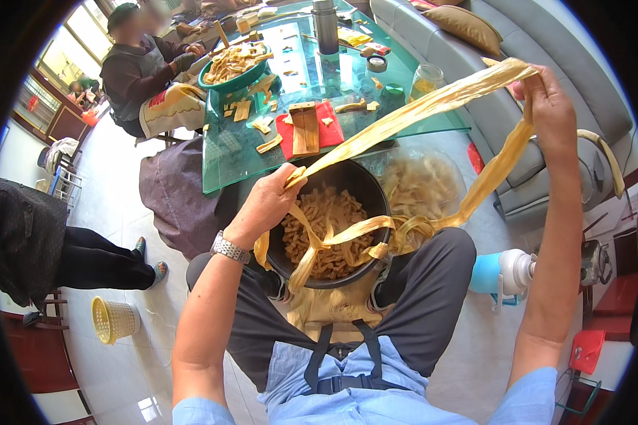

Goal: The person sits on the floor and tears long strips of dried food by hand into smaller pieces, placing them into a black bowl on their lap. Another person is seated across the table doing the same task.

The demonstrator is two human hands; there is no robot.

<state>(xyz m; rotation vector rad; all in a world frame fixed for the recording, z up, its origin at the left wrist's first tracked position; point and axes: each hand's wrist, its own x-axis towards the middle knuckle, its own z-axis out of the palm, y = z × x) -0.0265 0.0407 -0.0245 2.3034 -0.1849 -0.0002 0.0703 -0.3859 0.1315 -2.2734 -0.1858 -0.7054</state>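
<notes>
A long, flat, yellowish fibrous strip (418,106) is stretched between my two hands, rising from left to right. My left hand (266,205), wearing a metal watch, pinches its lower end above the pot. My right hand (549,106) grips its upper end, raised at the right. More of the strip hangs down from my hands in loops over the dark round pot (381,185). Inside the pot lie many short yellowish-brown pieces (322,248). Behind it, on the table edge, a wooden block tool (305,131) rests on a red cloth (331,117).
The glass table (223,152) carries scattered pieces, a heaped green basin (244,83) and a dark thermos (326,28). A plastic bag of pieces (422,184) sits right of the pot. One person works at the table's left; another stands far left near a yellow basket (113,320).
</notes>
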